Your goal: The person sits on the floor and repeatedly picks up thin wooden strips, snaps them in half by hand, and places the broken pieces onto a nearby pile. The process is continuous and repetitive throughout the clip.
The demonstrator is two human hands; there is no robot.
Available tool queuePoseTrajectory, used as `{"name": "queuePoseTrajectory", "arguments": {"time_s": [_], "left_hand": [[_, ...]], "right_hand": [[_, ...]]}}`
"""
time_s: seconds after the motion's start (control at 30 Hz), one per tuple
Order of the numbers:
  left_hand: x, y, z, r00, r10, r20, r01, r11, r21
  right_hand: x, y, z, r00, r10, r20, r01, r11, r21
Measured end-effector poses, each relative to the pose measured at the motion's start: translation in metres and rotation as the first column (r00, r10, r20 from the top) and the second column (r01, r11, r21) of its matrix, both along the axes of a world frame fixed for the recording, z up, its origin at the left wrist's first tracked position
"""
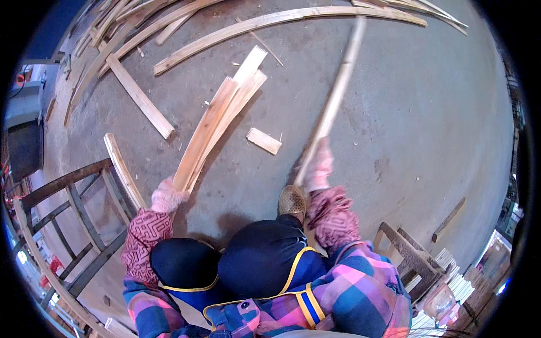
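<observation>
Wooden slats, bundled in the closed, gloved left hand and slanting off the concrete floor, look light, stiff and splintery, best gripped near their lower ends, while the right hand is wrapped around a long stick.

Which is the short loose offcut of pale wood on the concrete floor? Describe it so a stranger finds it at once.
Start at the grey concrete floor. The gloved left hand grips a bundle of long pale wooden slats; the gloved right hand grips a long thin wooden stick. Between them lies the short rectangular pale wood offcut, alone, far shorter than every slat around.
</observation>
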State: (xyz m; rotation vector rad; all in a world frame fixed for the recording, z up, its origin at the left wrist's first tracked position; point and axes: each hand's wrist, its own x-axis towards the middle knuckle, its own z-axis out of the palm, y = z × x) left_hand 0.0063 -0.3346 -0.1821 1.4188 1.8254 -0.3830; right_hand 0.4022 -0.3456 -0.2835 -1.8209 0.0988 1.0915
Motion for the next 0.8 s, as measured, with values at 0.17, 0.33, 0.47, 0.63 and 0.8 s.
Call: {"name": "queuePoseTrajectory", "arguments": {"time_s": [0.17,0.33,0.47,0.63,0.8], "left_hand": [[0.023,0.049,-0.019,0.838,0.197,0.508,-0.071,0.964,-0.257],[0.086,0.084,0.001,0.939,-0.003,0.345,0.099,0.96,-0.262],[0.078,0.068,-0.035,0.776,0.284,0.563,-0.077,0.929,-0.362],[0.079,0.071,-0.016,0.578,0.446,0.684,-0.19,0.888,-0.418],[0.035,0.058,-0.008,0.889,0.099,0.446,-0.084,0.995,-0.054]], "right_hand": [[-0.102,-0.043,-0.024,0.69,0.719,0.088,-0.72,0.668,0.188],[-0.16,-0.055,-0.008,0.19,0.799,-0.571,-0.727,0.505,0.466],[-0.192,-0.059,-0.029,0.121,0.814,-0.568,-0.728,0.461,0.507],[-0.213,-0.044,-0.052,-0.245,0.854,0.459,-0.827,-0.432,0.36],[-0.198,-0.019,-0.014,-0.122,0.771,0.625,-0.638,-0.543,0.546]]}}
